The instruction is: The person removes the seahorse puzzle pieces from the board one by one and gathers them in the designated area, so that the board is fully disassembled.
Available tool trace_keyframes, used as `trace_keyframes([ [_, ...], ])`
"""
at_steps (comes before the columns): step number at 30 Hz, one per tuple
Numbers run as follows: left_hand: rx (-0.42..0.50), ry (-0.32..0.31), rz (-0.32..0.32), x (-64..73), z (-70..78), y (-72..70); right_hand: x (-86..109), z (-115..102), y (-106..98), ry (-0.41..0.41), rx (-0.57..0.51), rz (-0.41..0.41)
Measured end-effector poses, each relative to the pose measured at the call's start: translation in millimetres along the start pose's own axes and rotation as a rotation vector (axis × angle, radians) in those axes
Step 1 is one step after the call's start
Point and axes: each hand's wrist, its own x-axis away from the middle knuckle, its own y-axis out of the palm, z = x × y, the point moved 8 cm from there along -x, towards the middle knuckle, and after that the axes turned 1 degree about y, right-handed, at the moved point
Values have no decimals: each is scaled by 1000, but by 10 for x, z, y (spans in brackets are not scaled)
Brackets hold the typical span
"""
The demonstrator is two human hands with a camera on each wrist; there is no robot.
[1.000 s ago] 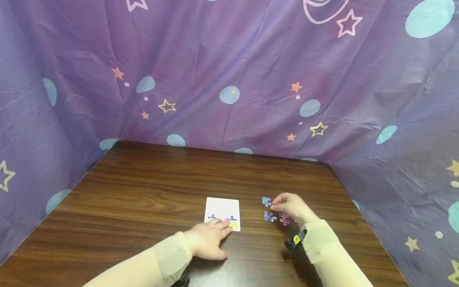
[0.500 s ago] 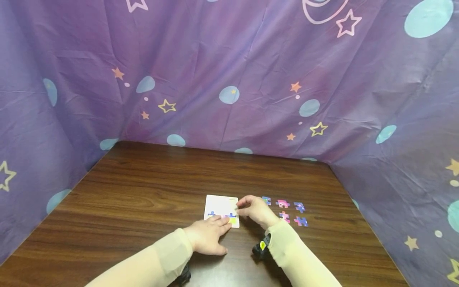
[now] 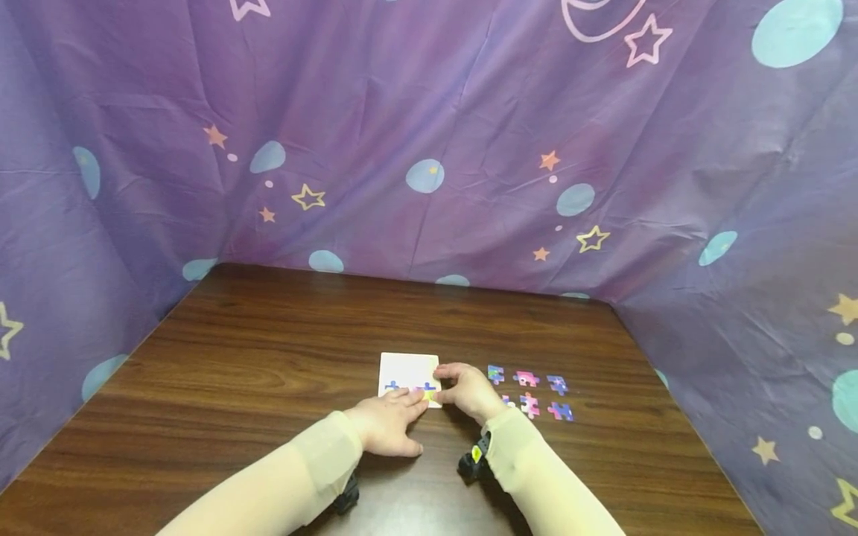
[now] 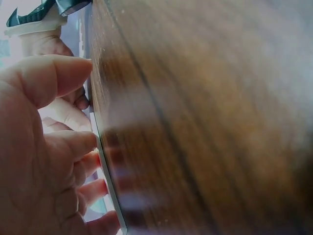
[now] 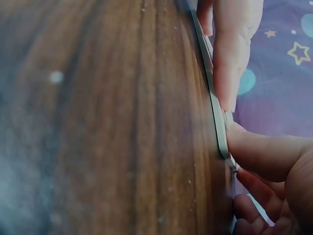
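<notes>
A small white puzzle board [image 3: 405,368] with blue, pink and yellow printed shapes lies on the table in the head view. My left hand [image 3: 386,422] rests on its near part, fingers spread and palm down, covering some of the print. At the board's right side, my right hand [image 3: 471,391] holds the edge between thumb and bent fingers. In the right wrist view the thumb [image 5: 266,152] presses by the board's rounded corner, and its thin layered edge shows. The left wrist view shows left fingertips along the board's edge [image 4: 108,183].
Several jigsaw pieces in pink and blue, such as a pink one [image 3: 526,378] and a blue one [image 3: 560,411], lie in two rows right of the right hand. The brown wooden table [image 3: 268,335] is bordered by a purple star-patterned cloth [image 3: 362,112].
My right hand has left the jigsaw pieces and come left to the board's edge. The board has slid slightly away from me, and my left hand has shifted slightly with it.
</notes>
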Motion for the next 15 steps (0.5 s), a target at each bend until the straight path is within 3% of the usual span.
trace_keyframes([
  [4, 3, 20, 0, 20, 7, -6, 10, -51, 1, -49, 111, -12],
  [15, -35, 46, 47, 107, 39, -7, 66, -80, -8, -46, 276, -27],
])
